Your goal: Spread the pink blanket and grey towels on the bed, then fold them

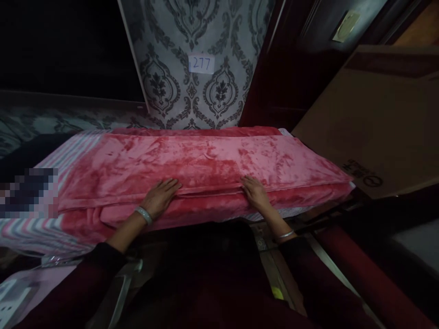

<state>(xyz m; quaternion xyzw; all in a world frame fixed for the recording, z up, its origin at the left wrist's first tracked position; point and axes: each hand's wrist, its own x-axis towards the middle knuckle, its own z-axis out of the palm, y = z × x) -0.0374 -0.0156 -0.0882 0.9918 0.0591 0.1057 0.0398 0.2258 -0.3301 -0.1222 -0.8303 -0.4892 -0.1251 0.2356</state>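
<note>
A pink-red plush blanket (206,160), folded into a long flat shape, lies in front of me. My left hand (160,197) rests on its near part, fingers stretched out to the right along the upper fold. At the same folded edge, farther right, my right hand (254,191) lies with its fingers laid out on the plush. Between the hands the upper layer gapes slightly above the lower one. Underneath is a striped cloth (73,155), showing at the left end and a little along the near edge.
A large cardboard box (384,123) leans at the right. Behind the blanket are a patterned wall with a paper label (201,64) reading 277, a dark screen (68,50) and a dark red door frame (284,68). A white power strip (13,297) sits at lower left.
</note>
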